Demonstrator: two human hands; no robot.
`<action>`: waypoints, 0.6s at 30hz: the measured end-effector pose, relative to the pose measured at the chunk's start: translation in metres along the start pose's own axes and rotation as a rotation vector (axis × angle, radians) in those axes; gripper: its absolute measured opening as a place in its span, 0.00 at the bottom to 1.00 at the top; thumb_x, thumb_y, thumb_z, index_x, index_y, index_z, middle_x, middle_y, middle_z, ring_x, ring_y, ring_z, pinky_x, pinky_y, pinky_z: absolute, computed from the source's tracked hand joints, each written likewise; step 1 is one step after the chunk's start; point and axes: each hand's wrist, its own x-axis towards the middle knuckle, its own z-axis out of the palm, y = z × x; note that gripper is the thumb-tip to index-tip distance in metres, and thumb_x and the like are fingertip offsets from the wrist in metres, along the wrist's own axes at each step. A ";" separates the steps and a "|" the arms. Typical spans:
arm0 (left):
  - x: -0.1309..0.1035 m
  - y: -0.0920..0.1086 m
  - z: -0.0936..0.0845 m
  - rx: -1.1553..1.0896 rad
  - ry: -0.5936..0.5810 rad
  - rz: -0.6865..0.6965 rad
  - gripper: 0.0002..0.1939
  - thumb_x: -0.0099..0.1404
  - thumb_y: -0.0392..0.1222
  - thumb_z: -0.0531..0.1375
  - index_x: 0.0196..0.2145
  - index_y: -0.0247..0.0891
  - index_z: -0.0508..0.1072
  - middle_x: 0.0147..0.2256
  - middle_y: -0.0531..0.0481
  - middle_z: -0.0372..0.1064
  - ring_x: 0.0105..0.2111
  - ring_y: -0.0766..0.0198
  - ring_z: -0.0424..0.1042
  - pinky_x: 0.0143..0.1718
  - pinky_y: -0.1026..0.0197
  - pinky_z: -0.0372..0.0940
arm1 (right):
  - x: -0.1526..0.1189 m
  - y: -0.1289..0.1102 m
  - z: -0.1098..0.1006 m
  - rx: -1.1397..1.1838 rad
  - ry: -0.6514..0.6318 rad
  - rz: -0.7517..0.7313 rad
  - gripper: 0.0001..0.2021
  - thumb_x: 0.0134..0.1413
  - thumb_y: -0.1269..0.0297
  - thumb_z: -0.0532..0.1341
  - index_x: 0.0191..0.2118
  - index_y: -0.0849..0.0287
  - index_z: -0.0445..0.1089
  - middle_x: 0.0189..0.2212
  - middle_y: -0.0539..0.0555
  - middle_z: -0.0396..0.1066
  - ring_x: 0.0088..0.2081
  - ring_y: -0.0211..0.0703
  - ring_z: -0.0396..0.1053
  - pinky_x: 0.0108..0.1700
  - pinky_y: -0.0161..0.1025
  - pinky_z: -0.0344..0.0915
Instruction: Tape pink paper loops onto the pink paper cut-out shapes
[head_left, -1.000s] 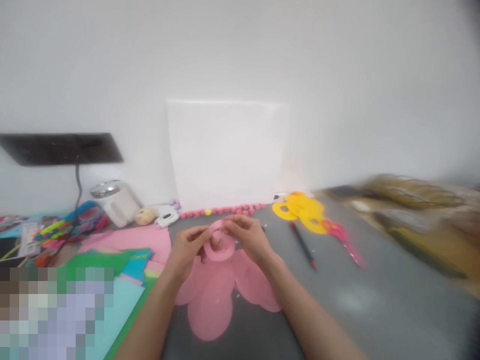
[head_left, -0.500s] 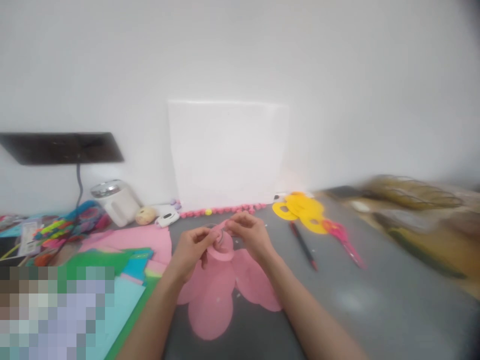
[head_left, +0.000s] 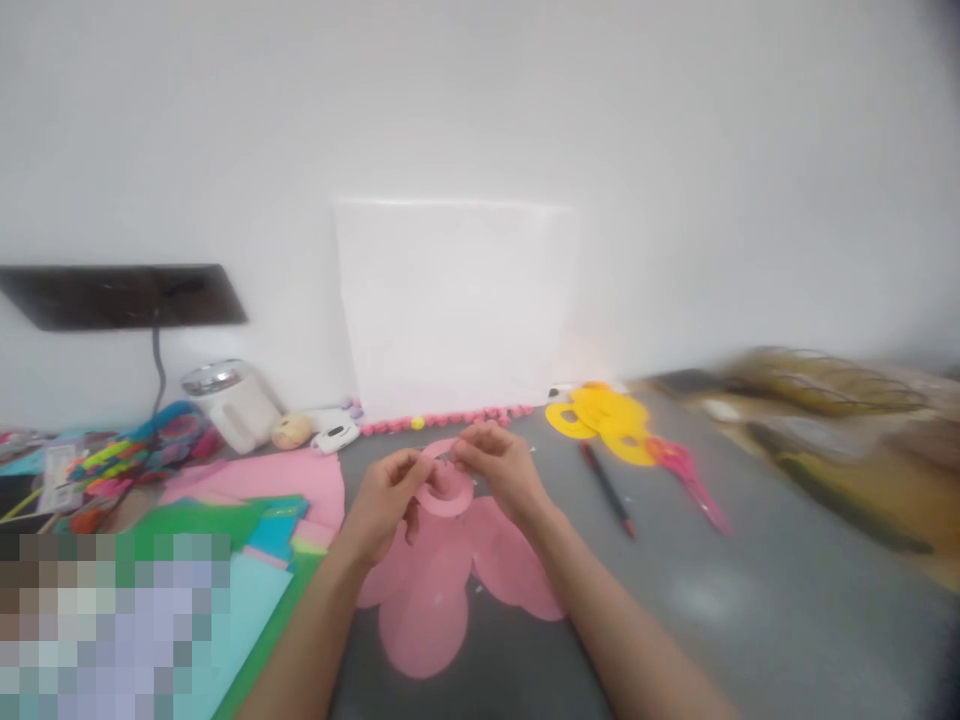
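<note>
Both hands pinch a pink paper ring (head_left: 445,507) above the middle of the grey table. My left hand (head_left: 384,497) is closed on its left side, thumb against the forefinger. On its upper right side, my right hand (head_left: 496,462) has thumb and fingertips pressed together. Whether anything small sits between those fingertips is too blurred to tell. Beneath the hands lie several rounded pink paper shapes (head_left: 424,628), overlapping one another; more of them (head_left: 517,565) show partly behind my right forearm.
Right of my hands are a dark pencil (head_left: 609,490), pink scissors (head_left: 694,482) and yellow paper cutouts (head_left: 607,415). At left lie coloured sheets (head_left: 251,590) and pink paper (head_left: 277,480). A row of pink beads (head_left: 450,420) runs before a white sheet (head_left: 457,310) against the wall.
The ring has shifted a little and its opening now faces me more plainly. Both hands stay nearly in place, still pinching it. The things on the table have not moved.
</note>
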 end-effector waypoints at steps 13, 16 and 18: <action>0.001 0.003 0.000 -0.089 0.050 0.001 0.15 0.56 0.50 0.61 0.29 0.33 0.71 0.22 0.51 0.66 0.20 0.67 0.65 0.11 0.69 0.58 | 0.002 0.001 0.000 0.051 -0.024 0.030 0.13 0.38 0.60 0.68 0.33 0.59 0.73 0.27 0.52 0.75 0.32 0.41 0.71 0.38 0.39 0.66; 0.000 0.005 -0.001 -0.084 0.031 0.003 0.14 0.56 0.50 0.61 0.28 0.33 0.72 0.23 0.50 0.67 0.23 0.65 0.67 0.12 0.69 0.59 | 0.004 0.004 -0.001 0.081 -0.016 0.026 0.13 0.37 0.60 0.69 0.32 0.59 0.73 0.25 0.51 0.74 0.30 0.40 0.71 0.38 0.40 0.67; -0.001 0.005 -0.001 -0.084 0.014 0.008 0.14 0.56 0.49 0.62 0.29 0.33 0.73 0.24 0.49 0.68 0.25 0.63 0.68 0.13 0.69 0.60 | 0.005 0.005 -0.001 0.070 -0.002 0.014 0.13 0.37 0.60 0.69 0.32 0.59 0.72 0.24 0.51 0.74 0.29 0.39 0.71 0.38 0.39 0.67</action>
